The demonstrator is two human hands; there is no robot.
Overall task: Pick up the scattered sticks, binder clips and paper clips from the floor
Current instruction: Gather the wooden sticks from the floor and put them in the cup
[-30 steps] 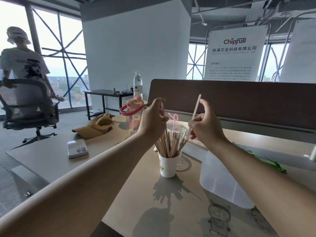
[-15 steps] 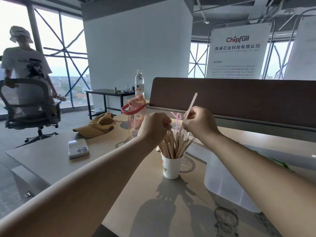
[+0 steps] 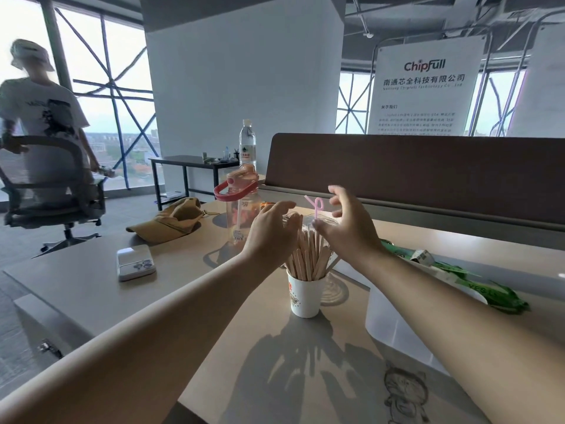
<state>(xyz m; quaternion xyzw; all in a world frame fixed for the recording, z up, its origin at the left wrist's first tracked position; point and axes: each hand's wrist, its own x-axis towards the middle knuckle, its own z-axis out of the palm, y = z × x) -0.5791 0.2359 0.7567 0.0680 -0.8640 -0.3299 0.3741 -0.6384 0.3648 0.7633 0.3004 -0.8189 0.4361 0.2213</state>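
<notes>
Open-plan office, big windows, and a long beige desk (image 3: 91, 286) taking up most of the head view. Everything here is placed off the white paper cup (image 3: 305, 296) standing mid-desk.

The sticks (image 3: 308, 255) were packed upright in that cup, fanning out at the top. Made sense as the drop-off spot, since loose sticks lean on each other there instead of rolling off. No binder clips or paper clips could be made out anywhere, and the bit of floor (image 3: 18, 301) far left of the cup showed none either.

The left hand (image 3: 270, 232) hovered just left of the stick tops, fingers loosely extended and close together, holding nothing. The right hand (image 3: 348, 228) sat just right of them, fingers spread wide, also empty. My guess: both had just let go over the cup.

Behind the cup stood a pink curly straw (image 3: 318, 206) in a clear glass, and behind-left a pink-lidded bottle (image 3: 241, 209). A tan cap (image 3: 174, 220) lay further left. Right of the cup sat a translucent bin (image 3: 397, 328).
</notes>
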